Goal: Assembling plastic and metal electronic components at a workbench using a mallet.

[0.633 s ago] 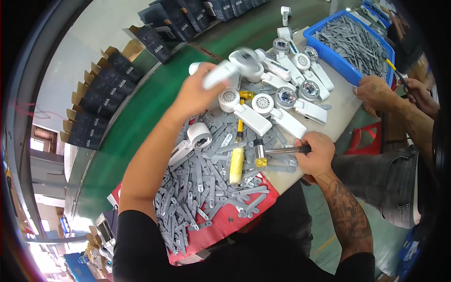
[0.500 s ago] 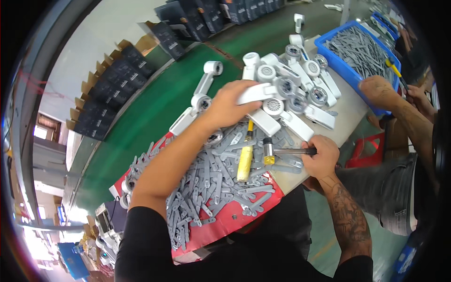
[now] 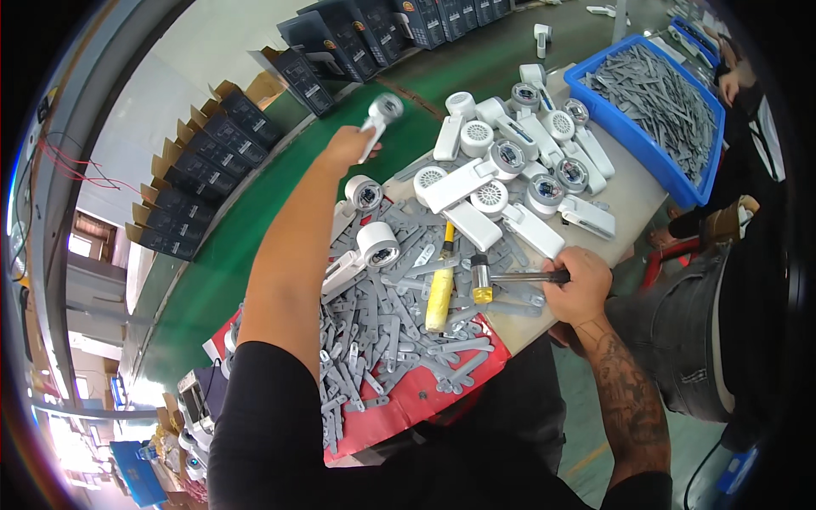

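Observation:
My left hand is stretched far out over the table's back edge, gripping a white handheld fan body by its handle, round head up. My right hand rests on the table near the front edge, closed on the dark handle of a small hammer with a brass-coloured head that lies flat on the grey parts. A yellow-handled tool lies just left of the hammer head. Two white fan bodies lie next to my left forearm.
A pile of grey plastic strips covers a red mat. Several white fan bodies lie in rows at the back. A blue bin of grey strips stands right. Dark boxes line the green floor. Another person's hand works at far right.
My left hand has carried a white fan body from the middle of the table up and away to the far left edge. My right hand and the hammer have stayed put.

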`<move>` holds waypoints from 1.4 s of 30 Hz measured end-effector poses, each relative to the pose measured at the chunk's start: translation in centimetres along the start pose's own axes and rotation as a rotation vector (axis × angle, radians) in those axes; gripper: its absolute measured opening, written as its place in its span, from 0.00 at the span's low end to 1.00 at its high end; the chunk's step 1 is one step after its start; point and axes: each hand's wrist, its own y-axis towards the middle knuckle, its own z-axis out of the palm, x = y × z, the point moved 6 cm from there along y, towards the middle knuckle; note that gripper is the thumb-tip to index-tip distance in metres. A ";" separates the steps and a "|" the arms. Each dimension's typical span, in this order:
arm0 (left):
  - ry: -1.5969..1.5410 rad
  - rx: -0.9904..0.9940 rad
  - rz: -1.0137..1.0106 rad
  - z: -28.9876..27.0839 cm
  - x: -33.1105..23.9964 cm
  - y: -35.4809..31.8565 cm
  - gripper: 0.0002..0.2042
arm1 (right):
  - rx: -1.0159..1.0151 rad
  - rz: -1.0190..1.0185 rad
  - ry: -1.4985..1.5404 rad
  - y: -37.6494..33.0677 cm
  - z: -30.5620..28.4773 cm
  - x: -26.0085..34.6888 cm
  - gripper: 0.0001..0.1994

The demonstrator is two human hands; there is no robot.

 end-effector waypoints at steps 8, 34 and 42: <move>0.178 -0.114 0.034 3.2 -1.7 -0.5 0.25 | 0.016 0.035 -0.099 -1.6 -0.9 -1.8 0.11; 0.787 -1.046 0.278 8.4 12.2 -62.9 0.14 | -0.171 -0.067 -0.022 -3.9 -0.7 -1.8 0.18; 0.836 -1.122 0.243 10.0 15.2 -59.8 0.15 | -0.120 0.132 0.347 -16.5 -3.6 1.4 0.08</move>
